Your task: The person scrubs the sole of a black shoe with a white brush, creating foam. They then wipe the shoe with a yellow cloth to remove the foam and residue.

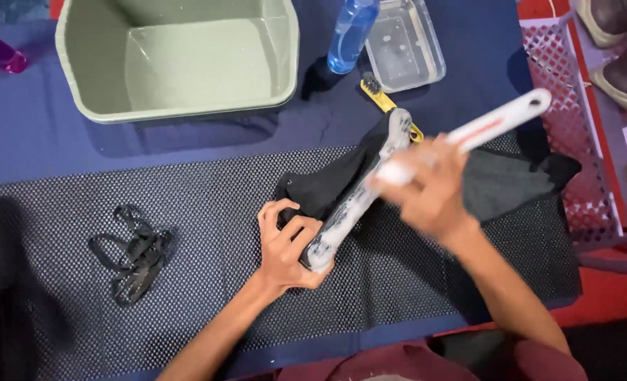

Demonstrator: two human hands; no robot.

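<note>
- A black shoe (342, 185) is gripped at its heel by the left hand (289, 247), fingers curled tight, its soapy white sole turned up for scrubbing.
- A white long-handled brush (479, 130) is clasped in the blurred right hand (430, 187) against that sole.
- Both are held over a black mesh mat (207, 282) on the desk.
- Loose black laces (133, 257) are left aside; a green plastic basin (176, 56) is set behind.

Left hand (290, 247) grips heel end of a black shoe (342, 185), sole up, on dark mesh mat (207, 233). Right hand (426, 189), blurred, holds white brush (493, 125) w/ head against sole. Black laces (133, 255) lie at left; green basin (179, 56), blue bottle (352, 32), clear tub (404, 44) behind.
</note>
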